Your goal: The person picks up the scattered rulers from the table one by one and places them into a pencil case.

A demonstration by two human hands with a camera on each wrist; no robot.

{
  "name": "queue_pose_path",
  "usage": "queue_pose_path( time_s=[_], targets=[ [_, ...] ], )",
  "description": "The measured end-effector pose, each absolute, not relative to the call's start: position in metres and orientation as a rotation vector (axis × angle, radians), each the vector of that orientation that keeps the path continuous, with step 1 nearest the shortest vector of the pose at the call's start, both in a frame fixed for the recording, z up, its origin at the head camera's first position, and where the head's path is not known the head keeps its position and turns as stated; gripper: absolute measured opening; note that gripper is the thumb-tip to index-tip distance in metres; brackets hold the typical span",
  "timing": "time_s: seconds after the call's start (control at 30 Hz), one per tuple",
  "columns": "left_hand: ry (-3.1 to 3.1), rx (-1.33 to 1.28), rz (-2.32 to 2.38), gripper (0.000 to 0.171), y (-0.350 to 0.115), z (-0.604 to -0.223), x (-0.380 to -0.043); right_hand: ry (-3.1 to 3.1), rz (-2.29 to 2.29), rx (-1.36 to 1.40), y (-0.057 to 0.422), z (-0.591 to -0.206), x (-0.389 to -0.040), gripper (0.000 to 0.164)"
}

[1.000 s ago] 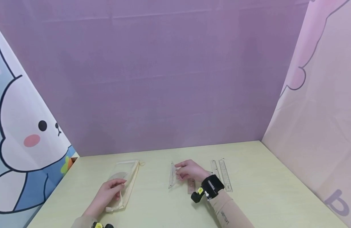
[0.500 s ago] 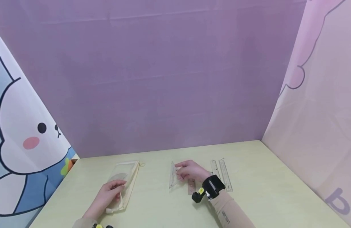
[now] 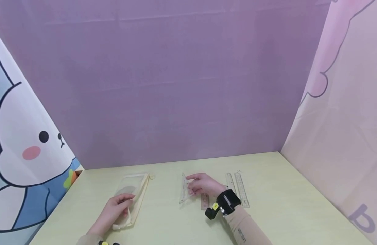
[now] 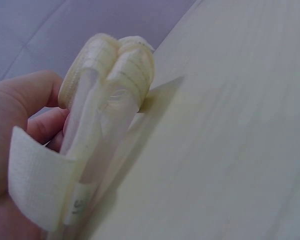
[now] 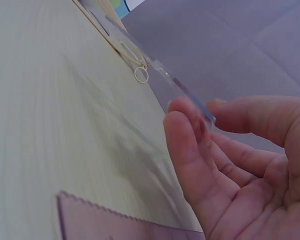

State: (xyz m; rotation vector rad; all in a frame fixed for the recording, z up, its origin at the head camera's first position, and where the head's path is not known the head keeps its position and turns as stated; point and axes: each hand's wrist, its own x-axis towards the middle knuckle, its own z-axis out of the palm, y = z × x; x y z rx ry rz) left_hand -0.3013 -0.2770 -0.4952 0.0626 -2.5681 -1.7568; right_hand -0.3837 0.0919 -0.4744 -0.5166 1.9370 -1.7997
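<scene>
My left hand [image 3: 115, 208] holds the near end of a cream zip pouch [image 3: 140, 200] lying at the left of the table. Its see-through front shows a grey rounded shape inside. In the left wrist view the pouch's end [image 4: 132, 75] bulges in two folds beside the thumb, with a pale fabric tab [image 4: 40, 180] sticking out. My right hand [image 3: 206, 185] pinches a clear set square [image 3: 183, 194] between thumb and fingertips. In the right wrist view the set square [image 5: 182, 92] is seen edge-on, raised over the table with its shadow below.
Two clear rulers, a narrow one [image 3: 230, 180] and a wider one [image 3: 241, 189], lie right of my right hand. A pinkish ruler-like piece [image 3: 205, 203] with a wavy edge is partly under that hand. A purple backdrop [image 3: 182, 85] stands behind the table [image 3: 164, 217].
My right hand has shifted very slightly left with the set square. My left hand and the pouch stay in place.
</scene>
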Motion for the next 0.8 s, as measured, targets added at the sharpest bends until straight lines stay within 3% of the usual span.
queue_pose_path(
  time_s=[0.8],
  targets=[
    [-2.537, -0.017, -1.792, 0.030, -0.2789, -0.4922, -0.3004, 1.954, -1.781, -0.513, 0.0889, -0.4797, -0.3817, 0.051]
  ],
)
